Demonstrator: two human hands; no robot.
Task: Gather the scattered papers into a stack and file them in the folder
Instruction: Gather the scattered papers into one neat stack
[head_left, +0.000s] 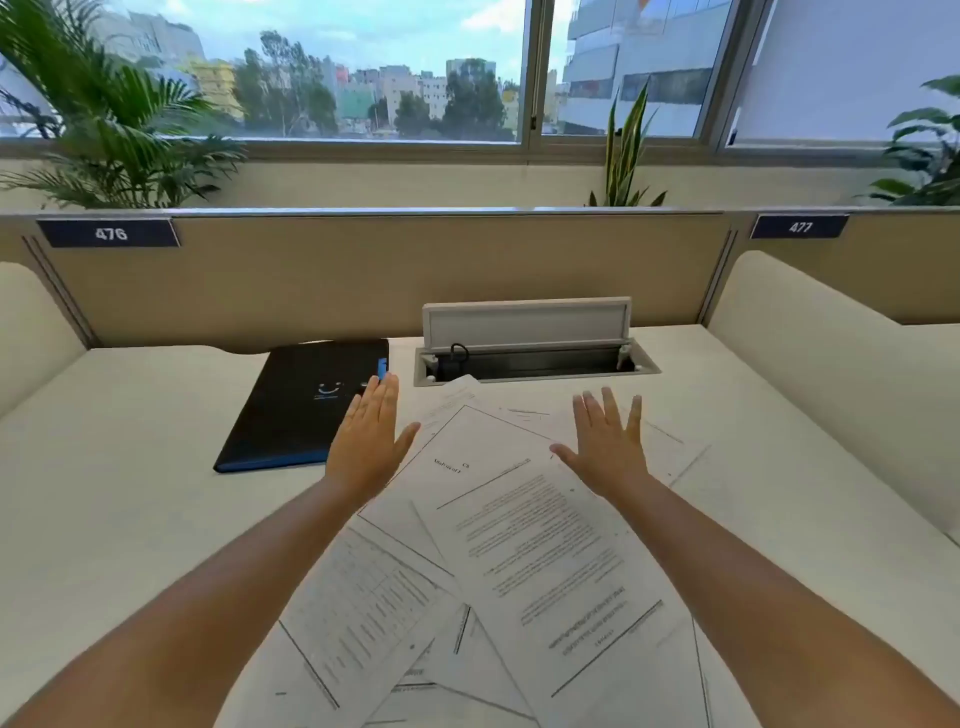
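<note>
Several printed white papers (524, 525) lie scattered and overlapping across the middle of the white desk (119, 467), at different angles. A closed black folder (291, 410) with blue edging rests flat at the back left, beside the papers. My left hand (366, 441) hovers flat and open at the left edge of the paper spread, over the folder's right side. At the right part of the spread, my right hand (605, 441) is held open with fingers apart. Neither hand holds anything.
An open cable hatch (530, 343) with its lid raised sits behind the papers. A beige partition (389, 270) closes the back of the desk, with curved side dividers left and right. Plants stand by the window behind it.
</note>
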